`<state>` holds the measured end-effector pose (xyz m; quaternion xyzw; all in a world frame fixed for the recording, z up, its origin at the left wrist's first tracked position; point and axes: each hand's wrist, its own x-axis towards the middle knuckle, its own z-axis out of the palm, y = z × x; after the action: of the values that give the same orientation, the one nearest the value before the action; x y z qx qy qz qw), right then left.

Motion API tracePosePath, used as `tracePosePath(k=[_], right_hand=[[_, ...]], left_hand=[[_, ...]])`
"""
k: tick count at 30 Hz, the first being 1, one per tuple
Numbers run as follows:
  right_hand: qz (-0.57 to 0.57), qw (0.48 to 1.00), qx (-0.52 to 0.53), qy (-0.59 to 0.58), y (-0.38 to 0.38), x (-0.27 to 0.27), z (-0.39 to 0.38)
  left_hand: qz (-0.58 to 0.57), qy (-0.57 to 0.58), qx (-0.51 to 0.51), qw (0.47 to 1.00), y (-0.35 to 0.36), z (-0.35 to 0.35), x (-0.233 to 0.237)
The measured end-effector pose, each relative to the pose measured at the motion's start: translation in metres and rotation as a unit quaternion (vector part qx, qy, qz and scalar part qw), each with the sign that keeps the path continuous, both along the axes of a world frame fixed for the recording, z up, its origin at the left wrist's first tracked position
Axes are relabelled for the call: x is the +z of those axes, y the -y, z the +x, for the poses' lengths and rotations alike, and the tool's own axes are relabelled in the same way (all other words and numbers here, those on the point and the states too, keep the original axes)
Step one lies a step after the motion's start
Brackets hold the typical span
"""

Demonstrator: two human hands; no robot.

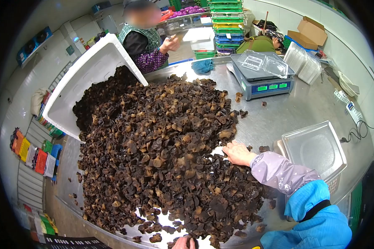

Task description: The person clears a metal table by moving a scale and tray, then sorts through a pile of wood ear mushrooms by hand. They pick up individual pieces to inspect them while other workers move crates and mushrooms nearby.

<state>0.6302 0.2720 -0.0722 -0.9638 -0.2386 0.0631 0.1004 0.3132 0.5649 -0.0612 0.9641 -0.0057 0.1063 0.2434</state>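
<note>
Closest, at the bottom edge, has left hand (184, 243) against dark wood ear mushrooms (166, 143), fingers partly cut off by the frame; cannot tell whether grasping any. Reaches right hand (238, 153), in a mauve patterned sleeve (283, 172), to the right fringe of their heap on the steel tabletop (259, 118), fingers touching it, grip unclear. Beyond, at left, tipped white foam box (87, 70), mushrooms inside; at right, digital scale (266, 89) under clear plastic lids (264, 64).

On the table (253, 114), the fungus heap (166, 153) lies left of the scale (266, 88), stacked crates (227, 27) behind both.
</note>
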Motion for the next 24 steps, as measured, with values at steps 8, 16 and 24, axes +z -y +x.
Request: tracePosePath(k=[8,16,24], right_hand=[[0.067,0.995,-0.02,-0.068,-0.015,-0.004,-0.005],[0.046,0.954,0.263,-0.138,-0.055,0.061,-0.085],[-0.076,0.978,0.184,-0.059,0.016,0.084,-0.081]], left_hand=[[-0.01,-0.046,0.001,0.999,-0.005,-0.005,-0.008],[-0.045,-0.032,0.011,0.998,-0.002,0.006,-0.002],[-0.057,-0.031,0.013,0.998,0.001,0.009,0.005]])
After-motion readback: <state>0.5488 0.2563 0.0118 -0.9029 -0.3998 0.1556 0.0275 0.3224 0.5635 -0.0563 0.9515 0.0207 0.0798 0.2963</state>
